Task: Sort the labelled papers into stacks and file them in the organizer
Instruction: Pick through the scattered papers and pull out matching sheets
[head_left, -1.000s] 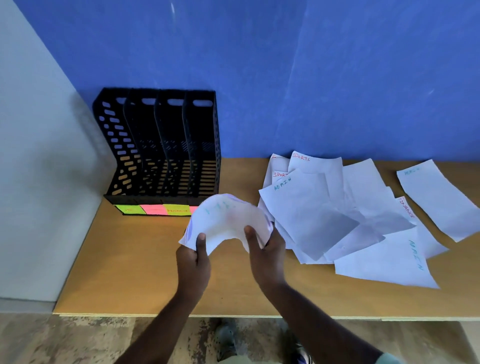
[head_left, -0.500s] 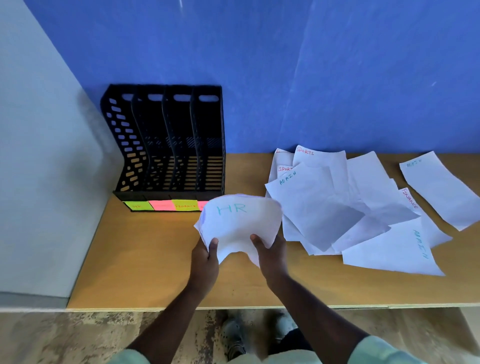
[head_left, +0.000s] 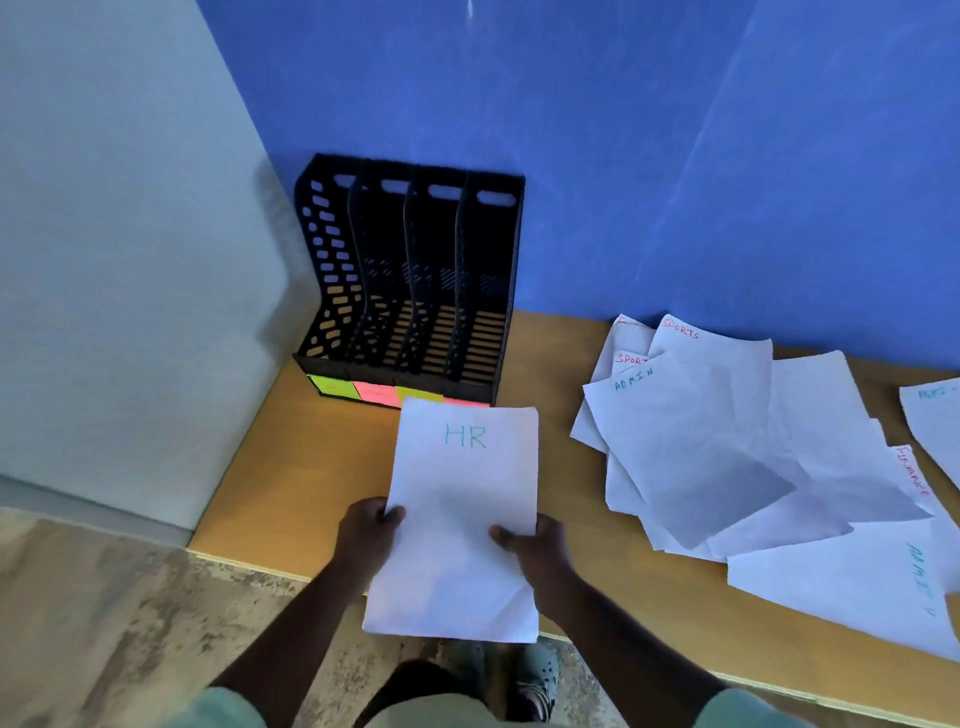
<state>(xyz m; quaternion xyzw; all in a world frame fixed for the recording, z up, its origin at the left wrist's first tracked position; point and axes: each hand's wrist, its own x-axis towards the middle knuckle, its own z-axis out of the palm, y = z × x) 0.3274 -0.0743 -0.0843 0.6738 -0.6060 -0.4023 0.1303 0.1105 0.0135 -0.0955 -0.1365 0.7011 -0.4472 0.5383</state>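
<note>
A white sheet marked HR (head_left: 460, 519) is held flat and facing me in front of the table edge. My left hand (head_left: 366, 535) grips its left side and my right hand (head_left: 535, 545) grips its right side. Behind it stands a black slotted organizer (head_left: 410, 280) with coloured sticky labels (head_left: 374, 391) along its front; the sheet covers the right-most label partly. A loose heap of labelled papers (head_left: 727, 457), marked SPORTS, ADMIN and FINANCE, lies spread on the wooden table (head_left: 291, 467) to the right.
A blue wall rises behind the table and a pale grey panel (head_left: 130, 260) closes the left side next to the organizer. One more sheet (head_left: 935, 426) lies at the far right edge. The floor and my shoes (head_left: 535, 680) show below the table edge.
The HR sheet, curled and bent between my hands a second ago, is now straightened flat and pulled nearer to me. The view has shifted closer and to the left.
</note>
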